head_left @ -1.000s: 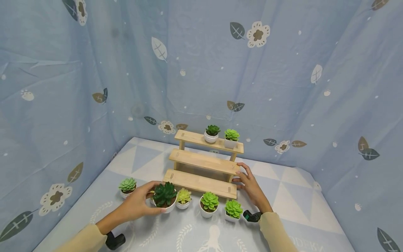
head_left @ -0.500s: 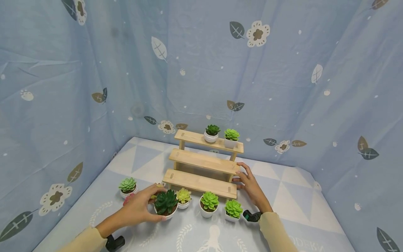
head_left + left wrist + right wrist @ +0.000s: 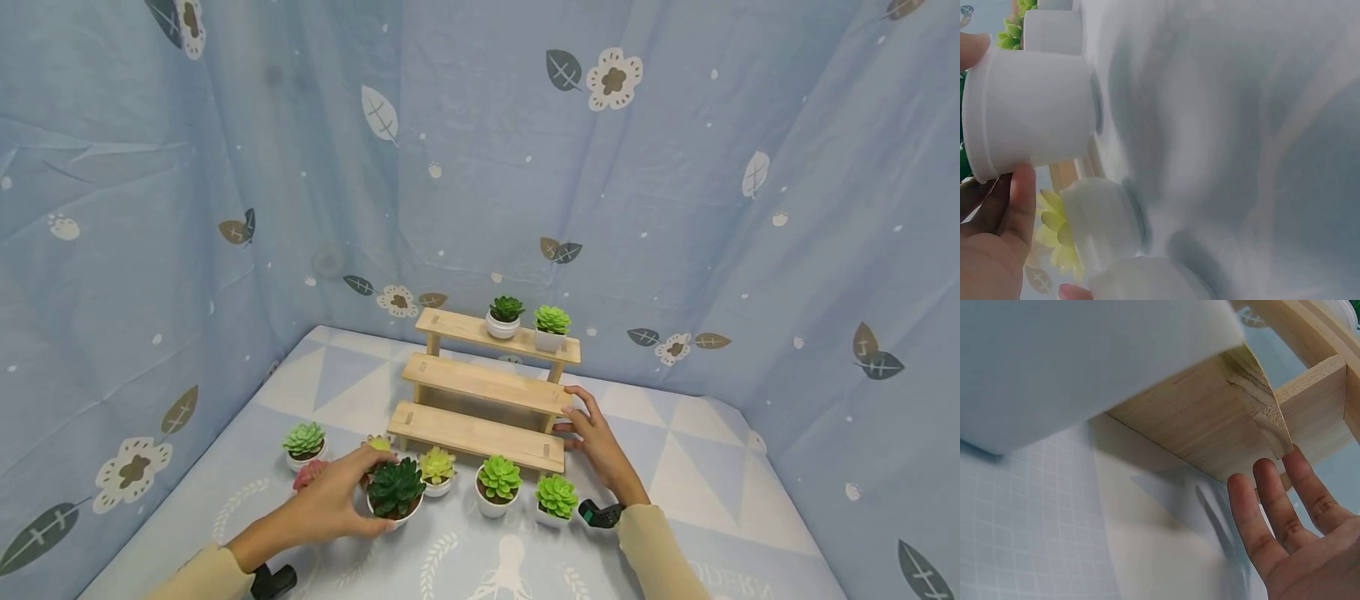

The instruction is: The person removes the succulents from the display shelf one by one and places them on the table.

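Note:
My left hand (image 3: 333, 500) grips the rim of a white pot holding a dark green artificial succulent (image 3: 397, 490), thumb on one side and fingers on the other. In the left wrist view that pot (image 3: 1038, 106) stands at or just over the tabletop; I cannot tell if it touches. Beside it are two yellow-green succulents (image 3: 437, 467), one partly behind the hand. My right hand (image 3: 600, 446) rests at the right end of a three-tier wooden shelf (image 3: 480, 433). In the right wrist view, its extended fingers (image 3: 1275, 500) touch the board's end.
On the top tier stand a dark green succulent (image 3: 504, 318) and a light green one (image 3: 551, 329). Two bright green succulents (image 3: 497, 485) sit in front of the shelf. A pale green succulent (image 3: 304, 443) and a pink one (image 3: 309, 474) are at left. A patterned curtain (image 3: 480, 167) surrounds the table.
My left hand has moved the dark green succulent slightly toward me. The pink succulent and a yellow-green one by the hand show more now. My right hand has stayed at the shelf.

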`<state>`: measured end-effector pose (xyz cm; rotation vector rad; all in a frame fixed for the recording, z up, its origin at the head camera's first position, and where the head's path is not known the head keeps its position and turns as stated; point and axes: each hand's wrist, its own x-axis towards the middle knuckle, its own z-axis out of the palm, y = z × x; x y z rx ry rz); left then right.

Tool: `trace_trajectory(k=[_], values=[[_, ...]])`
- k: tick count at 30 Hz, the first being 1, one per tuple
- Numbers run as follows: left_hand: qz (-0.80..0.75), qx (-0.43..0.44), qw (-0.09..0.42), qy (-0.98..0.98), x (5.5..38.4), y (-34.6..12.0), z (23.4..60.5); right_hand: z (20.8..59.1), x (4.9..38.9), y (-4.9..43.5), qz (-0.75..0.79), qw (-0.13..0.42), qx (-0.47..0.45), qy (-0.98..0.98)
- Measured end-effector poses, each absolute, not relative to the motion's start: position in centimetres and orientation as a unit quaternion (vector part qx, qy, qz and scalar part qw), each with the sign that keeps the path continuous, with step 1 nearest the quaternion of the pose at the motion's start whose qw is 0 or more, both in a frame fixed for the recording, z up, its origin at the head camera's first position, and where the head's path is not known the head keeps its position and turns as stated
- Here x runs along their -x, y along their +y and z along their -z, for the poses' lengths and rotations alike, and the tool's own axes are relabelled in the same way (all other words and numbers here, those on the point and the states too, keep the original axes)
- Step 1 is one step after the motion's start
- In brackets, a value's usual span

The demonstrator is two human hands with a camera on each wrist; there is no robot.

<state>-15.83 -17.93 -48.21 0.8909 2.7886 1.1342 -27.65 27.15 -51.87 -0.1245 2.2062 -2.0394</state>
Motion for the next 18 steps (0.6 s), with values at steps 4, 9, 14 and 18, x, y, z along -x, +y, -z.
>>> trace_trajectory(k=[4,9,14,18], values=[[-0.358,-0.275,0.007,0.893,15.71,-17.87,48.05,51.88,27.62,27.14,0.679,0.069,0.043,0.730],[-0.345,-0.260,0.021,0.902,15.64,-17.77,47.73,51.88,27.59,27.11,0.679,0.070,0.043,0.729],[-0.322,-0.253,0.024,0.912,15.64,-17.62,47.78,51.83,27.67,27.15,0.681,0.071,0.041,0.728],[-0.316,-0.255,0.029,0.913,15.67,-17.55,47.74,51.88,27.71,27.14,0.682,0.068,0.040,0.727]])
